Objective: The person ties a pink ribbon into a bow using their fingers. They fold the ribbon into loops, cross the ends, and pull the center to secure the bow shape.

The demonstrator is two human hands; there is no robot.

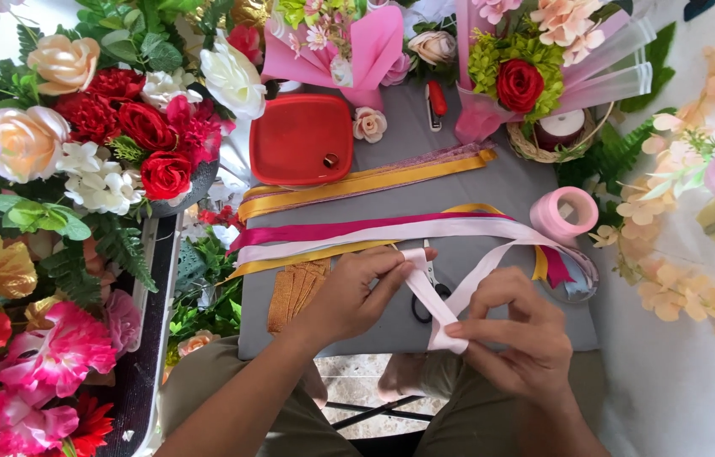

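My left hand (356, 292) pinches the upper end of a light pink ribbon (428, 298) over the grey work surface (493, 182). Just below it, my right hand (514, 334) grips the same ribbon at its lower fold. The ribbon runs up and to the right toward a pink ribbon roll (562, 211). Black-handled scissors (431, 296) lie under the ribbon between my hands, partly hidden.
Long magenta, pale pink and gold ribbons (357, 233) stretch across the surface. A red square lid (301, 140) and a red-handled tool (435, 101) lie farther back. Artificial flower arrangements (121, 127) crowd the left side, wrapped bouquets (527, 76) the back, peach blossoms (696, 254) the right.
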